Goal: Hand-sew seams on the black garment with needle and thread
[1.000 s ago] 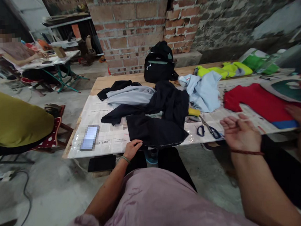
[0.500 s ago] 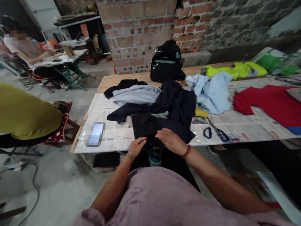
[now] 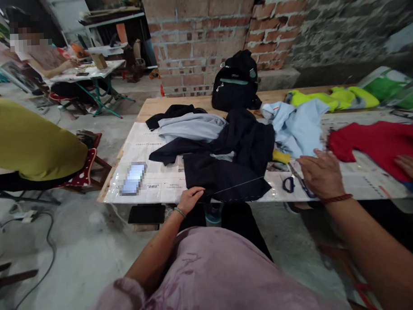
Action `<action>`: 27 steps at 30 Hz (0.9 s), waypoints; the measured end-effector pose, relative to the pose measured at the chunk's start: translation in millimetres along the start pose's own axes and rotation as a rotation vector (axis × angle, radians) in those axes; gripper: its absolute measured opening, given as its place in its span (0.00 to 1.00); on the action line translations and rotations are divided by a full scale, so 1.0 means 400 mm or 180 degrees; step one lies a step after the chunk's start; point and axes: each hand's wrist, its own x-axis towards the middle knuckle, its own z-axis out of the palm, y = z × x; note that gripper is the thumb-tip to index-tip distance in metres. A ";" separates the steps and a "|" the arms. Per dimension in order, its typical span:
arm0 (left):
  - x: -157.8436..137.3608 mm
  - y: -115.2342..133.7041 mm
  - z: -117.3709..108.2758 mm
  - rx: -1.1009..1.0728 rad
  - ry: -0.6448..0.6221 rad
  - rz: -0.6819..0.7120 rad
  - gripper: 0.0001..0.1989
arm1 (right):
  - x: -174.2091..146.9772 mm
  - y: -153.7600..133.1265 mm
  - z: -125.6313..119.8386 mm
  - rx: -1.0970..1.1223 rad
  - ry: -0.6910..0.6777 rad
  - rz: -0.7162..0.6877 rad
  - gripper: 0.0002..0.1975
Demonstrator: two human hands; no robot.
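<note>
A piece of black cloth (image 3: 224, 174) lies at the table's front edge, with white stitches along its lower right edge. My left hand (image 3: 191, 199) pinches its lower left edge between thumb and fingers. From the cloth a taut white thread (image 3: 239, 184) slants up towards my right hand (image 3: 320, 176), which is raised at the right with fingers drawn together. The thread's far end is lost against the white paper, and any needle is too small to see. Below my right hand are dark-handled scissors (image 3: 289, 184), partly covered by it.
Newspaper (image 3: 125, 149) covers the table. Behind the cloth lie dark and grey garments (image 3: 192, 127), a light blue garment (image 3: 298, 129) and a black backpack (image 3: 236, 81). A phone (image 3: 133, 179) lies left. At right, another person's hand (image 3: 410, 168) rests on red cloth (image 3: 378, 140).
My right hand has moved from the black cloth far to the right, over the scissors, and the white thread now stretches out behind it. My left hand keeps its pinch on the cloth.
</note>
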 end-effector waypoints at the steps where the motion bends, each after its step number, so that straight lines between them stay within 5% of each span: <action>1: 0.000 0.001 0.000 0.0001 -0.0001 0.0009 0.12 | 0.000 0.000 0.002 0.0063 0.0033 0.0030 0.10; 5: -0.001 0.006 -0.003 0.0011 -0.0003 0.0012 0.12 | -0.001 -0.016 0.023 0.0488 0.0336 0.0427 0.09; 10: -0.002 0.008 -0.005 -0.0017 -0.0039 -0.0002 0.12 | -0.016 -0.098 0.069 0.1690 0.0830 0.1922 0.09; 14: -0.002 0.007 -0.006 0.0025 -0.0064 0.0002 0.13 | -0.078 -0.267 0.128 0.2648 -0.0583 0.1790 0.13; 19: 0.000 0.005 -0.010 0.0057 -0.0104 0.0110 0.13 | -0.190 -0.463 0.246 0.2826 -0.2419 0.1201 0.14; 22: -0.003 0.005 -0.017 0.0033 -0.0152 0.0168 0.13 | -0.219 -0.503 0.308 0.2667 -0.2530 0.0861 0.13; 27: -0.018 -0.006 -0.030 0.0042 -0.0196 0.0169 0.18 | -0.200 -0.493 0.346 0.2348 -0.2534 0.1110 0.16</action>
